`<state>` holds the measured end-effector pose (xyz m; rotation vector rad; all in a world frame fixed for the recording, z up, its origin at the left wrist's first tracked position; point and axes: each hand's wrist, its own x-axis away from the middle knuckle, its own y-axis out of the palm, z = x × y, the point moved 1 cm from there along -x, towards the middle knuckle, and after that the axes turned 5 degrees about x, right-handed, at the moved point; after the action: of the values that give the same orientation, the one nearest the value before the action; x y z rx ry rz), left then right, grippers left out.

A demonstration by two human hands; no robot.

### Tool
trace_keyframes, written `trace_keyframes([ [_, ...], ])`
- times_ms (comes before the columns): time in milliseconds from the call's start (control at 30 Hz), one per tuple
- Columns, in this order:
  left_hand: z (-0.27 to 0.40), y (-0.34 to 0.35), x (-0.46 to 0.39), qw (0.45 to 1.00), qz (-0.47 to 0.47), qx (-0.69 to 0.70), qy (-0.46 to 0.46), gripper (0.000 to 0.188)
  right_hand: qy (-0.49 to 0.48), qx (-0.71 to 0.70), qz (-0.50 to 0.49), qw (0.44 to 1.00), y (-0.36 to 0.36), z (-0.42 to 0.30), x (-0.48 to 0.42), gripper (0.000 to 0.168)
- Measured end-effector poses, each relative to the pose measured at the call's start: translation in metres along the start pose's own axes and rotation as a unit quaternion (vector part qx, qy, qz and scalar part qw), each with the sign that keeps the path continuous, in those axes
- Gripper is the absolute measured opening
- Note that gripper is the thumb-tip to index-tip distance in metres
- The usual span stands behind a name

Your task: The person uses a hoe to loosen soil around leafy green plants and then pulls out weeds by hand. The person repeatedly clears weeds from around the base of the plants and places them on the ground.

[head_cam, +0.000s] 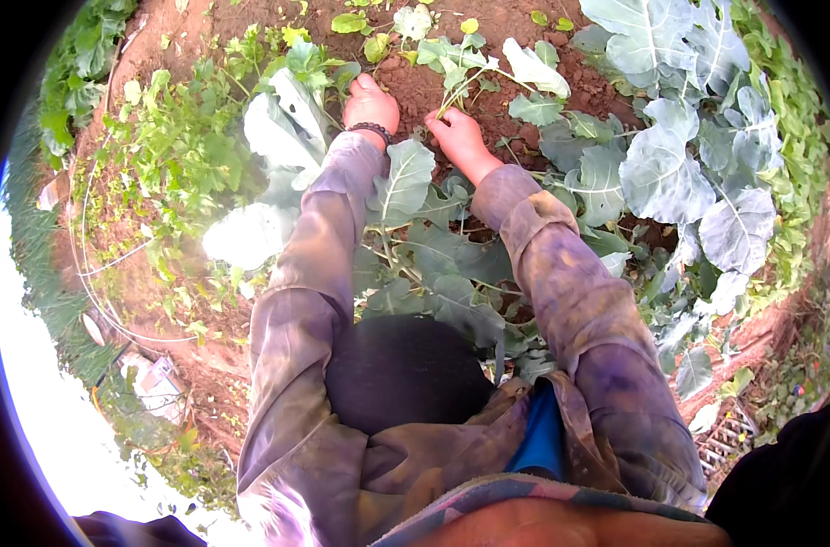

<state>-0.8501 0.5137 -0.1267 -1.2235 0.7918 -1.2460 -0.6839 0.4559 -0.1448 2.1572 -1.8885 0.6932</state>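
Both of my arms reach forward in long camouflage sleeves over a planted bed. My left hand [372,106], with a dark beaded bracelet at the wrist, is down at the soil beside a large pale leaf [288,119]; its fingertips are hidden, so I cannot tell if it holds anything. Between thumb and fingers of my right hand [461,137] are the thin stems of a leafy green seedling [456,96], its leaves spreading above the hand. Loose reddish-brown soil [411,92] lies between the hands. Broad blue-green leaves [406,179] grow just below them.
Large brassica plants [668,164] crowd the right side. Bright leafy greens [182,137] grow at left, near a thin pale hoop or wire [86,273]. A plastic crate or grate [728,437] stands at lower right, and pale litter [156,386] lies at lower left.
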Motion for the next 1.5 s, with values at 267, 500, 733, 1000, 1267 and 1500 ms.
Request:
trace_keyframes([
  [267,-0.031,-0.004,-0.051,0.959,-0.082,0.272,-0.023,0.026,0.004,-0.008,-0.018,1.0,0.0,-0.003,0.006,0.022],
  [500,0.006,-0.048,-0.037,0.907,-0.105,0.403,0.064,0.037,0.01,-0.061,0.005,0.998,-0.006,0.009,-0.001,0.023],
  [733,0.028,-0.01,0.012,0.947,-0.113,-0.102,0.283,0.067,0.038,-0.008,-0.013,0.999,-0.011,0.012,0.007,0.025],
  [1000,0.01,-0.005,-0.012,0.974,0.02,0.047,0.22,0.063,-0.013,0.021,-0.016,1.0,-0.009,0.009,0.003,0.024],
  [1267,0.023,0.003,-0.015,0.979,-0.114,-0.004,0.171,0.065,0.009,0.042,-0.02,0.999,-0.013,0.0,0.007,0.024],
  [1500,0.022,-0.015,0.007,0.974,-0.12,0.057,0.185,0.053,-0.023,-0.023,0.011,0.999,-0.013,0.003,0.012,0.021],
])
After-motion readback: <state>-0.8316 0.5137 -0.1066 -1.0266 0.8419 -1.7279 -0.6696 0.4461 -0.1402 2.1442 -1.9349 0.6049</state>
